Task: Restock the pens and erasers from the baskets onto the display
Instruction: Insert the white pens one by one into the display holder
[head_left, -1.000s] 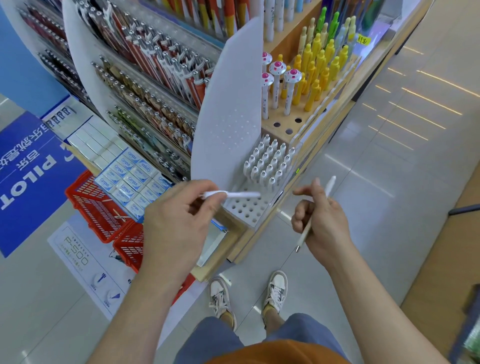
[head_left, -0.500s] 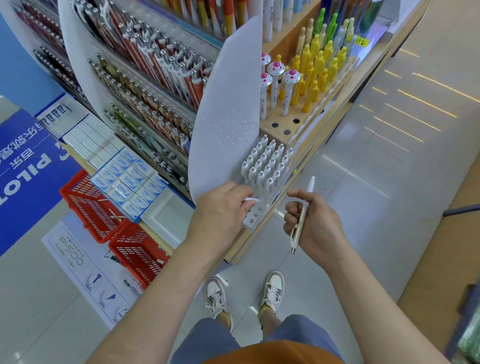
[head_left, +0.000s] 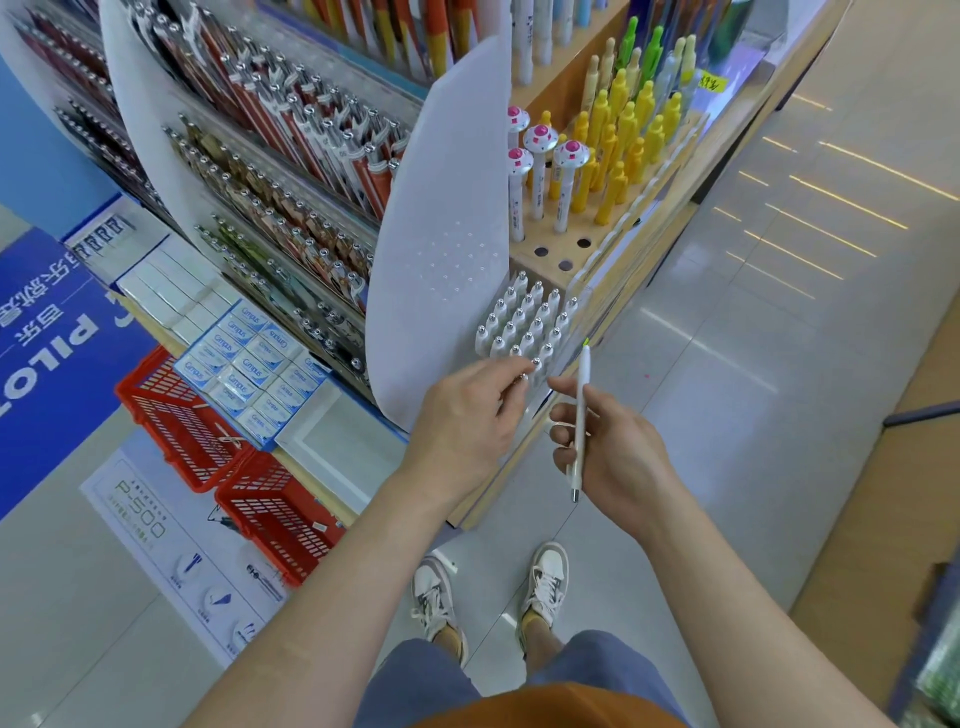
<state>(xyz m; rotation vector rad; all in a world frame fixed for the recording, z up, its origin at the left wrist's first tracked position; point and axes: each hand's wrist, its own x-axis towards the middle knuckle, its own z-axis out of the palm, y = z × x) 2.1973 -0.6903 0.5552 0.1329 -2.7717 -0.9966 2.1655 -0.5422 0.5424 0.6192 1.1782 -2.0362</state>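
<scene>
The left hand has brought its slim white plastic pen down among the white silver-tipped display pens, fingertips still pinching it (nearly seated, I'd say); the right hand grips another white pen, next in line.

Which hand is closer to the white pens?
Left. The left hand pinches one of the white pens in front; the right hand, holding another pen, is just beside them.

Glossy pale floor, streaked reflections

The left hand hides the front rows of white pens (its grip unclear).
</scene>
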